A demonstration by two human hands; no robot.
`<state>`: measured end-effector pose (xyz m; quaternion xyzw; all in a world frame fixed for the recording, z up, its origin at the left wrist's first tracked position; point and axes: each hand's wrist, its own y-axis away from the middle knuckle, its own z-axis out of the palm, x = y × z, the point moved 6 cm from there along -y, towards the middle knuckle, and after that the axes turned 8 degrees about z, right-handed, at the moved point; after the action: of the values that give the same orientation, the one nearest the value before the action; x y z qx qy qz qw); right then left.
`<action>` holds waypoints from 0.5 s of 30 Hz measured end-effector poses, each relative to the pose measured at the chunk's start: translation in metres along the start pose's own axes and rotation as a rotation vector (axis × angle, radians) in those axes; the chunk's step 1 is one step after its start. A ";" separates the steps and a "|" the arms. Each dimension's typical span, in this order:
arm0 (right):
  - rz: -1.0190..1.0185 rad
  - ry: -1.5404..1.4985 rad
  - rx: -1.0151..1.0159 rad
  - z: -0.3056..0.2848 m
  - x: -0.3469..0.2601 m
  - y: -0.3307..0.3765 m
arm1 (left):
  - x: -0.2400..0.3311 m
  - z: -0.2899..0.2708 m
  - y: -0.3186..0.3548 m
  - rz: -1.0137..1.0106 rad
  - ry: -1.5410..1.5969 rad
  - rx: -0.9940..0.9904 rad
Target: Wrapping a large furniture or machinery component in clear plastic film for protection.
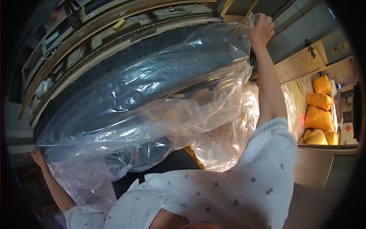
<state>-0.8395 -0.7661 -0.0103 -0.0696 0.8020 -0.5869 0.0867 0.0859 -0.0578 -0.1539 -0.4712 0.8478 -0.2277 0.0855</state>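
Observation:
A large clear plastic sheet (129, 101) is stretched wide across the dark tabletop (133, 49), wrinkled and shiny. At the far right, my right hand (262, 30) is raised with its fingers closed on one corner of the sheet. My left hand (37, 157) pinches the opposite end near the table's left end; its fingers are partly hidden. Between the hands the plastic sags toward my body. More crumpled clear plastic (225, 141) hangs in front of me on the right, lit warmly from behind.
Beyond the tabletop runs a long wooden rail (84, 36) with metal fittings. A small yellow block (119, 25) lies beside it. On the right, several orange bundles (318, 118) are stacked on a shelf (343, 152). A wooden panel (301, 66) stands behind my right arm.

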 end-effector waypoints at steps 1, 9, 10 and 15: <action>0.127 -0.202 -0.297 0.007 -0.004 0.013 | -0.013 0.002 0.004 0.015 0.065 -0.005; -0.046 -0.297 -0.941 0.009 -0.032 0.076 | -0.071 -0.011 -0.015 -0.120 0.002 -0.143; -0.159 -0.171 -0.732 0.002 -0.036 0.066 | -0.067 -0.008 -0.026 -0.125 -0.057 -0.158; -0.088 -0.123 -1.046 0.038 -0.045 0.084 | -0.003 0.045 -0.046 0.354 -0.225 -0.280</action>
<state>-0.7878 -0.7662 -0.0990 -0.1716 0.9774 -0.1063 0.0625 0.1387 -0.0904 -0.1723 -0.3448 0.9256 -0.0360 0.1517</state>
